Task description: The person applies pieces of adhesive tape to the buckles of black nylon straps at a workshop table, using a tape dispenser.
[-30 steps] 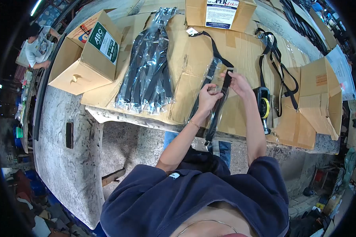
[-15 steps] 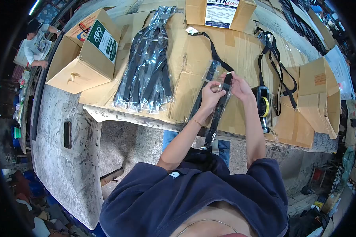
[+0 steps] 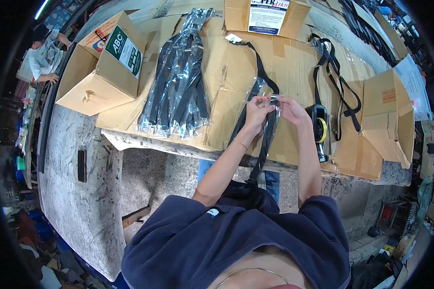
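A black strap, partly inside a clear plastic sleeve, runs from the cardboard down over the table's near edge. My left hand is closed on the sleeved strap, its fingertips near the sleeve's upper end. Pinching from the other side, my right hand meets it at the same spot. What exactly lies between the fingertips is small and partly hidden. Above them the bare strap bends up to a white tag. Right of my right hand stands a tape dispenser with a yellow-edged roll.
Bagged black straps lie to the left, beside an open ABC carton. Another carton stands at the back, one more at right. Loose black straps lie near it. A person stands at far left.
My fingertips have moved slightly downward and now meet at the sleeve's upper end. The right hand has shifted down from the strap's bend. The strap's lower end hangs a little differently.
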Available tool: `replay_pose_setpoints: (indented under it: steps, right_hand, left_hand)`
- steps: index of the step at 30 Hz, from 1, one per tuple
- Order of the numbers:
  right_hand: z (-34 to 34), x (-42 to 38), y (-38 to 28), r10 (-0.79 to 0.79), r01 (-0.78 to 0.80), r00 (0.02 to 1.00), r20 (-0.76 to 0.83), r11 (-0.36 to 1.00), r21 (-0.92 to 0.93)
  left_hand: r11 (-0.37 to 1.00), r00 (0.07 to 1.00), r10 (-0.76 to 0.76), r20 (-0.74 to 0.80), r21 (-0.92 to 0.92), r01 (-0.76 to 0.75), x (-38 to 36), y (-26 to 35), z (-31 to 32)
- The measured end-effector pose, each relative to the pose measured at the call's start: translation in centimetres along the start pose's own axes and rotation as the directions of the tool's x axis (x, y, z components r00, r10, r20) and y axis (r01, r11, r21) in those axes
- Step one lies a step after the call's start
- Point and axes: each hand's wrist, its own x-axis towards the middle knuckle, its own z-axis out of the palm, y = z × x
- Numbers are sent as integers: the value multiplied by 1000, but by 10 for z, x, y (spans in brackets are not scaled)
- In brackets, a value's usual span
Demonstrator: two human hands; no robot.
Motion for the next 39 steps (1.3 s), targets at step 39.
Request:
replay_pose_setpoints:
  steps: [39]
  right_hand:
    - [11, 43, -49, 127, -237, 888, -442, 950, -202]
  left_hand:
    - [999, 974, -11, -228, 49, 23, 21, -1, 15]
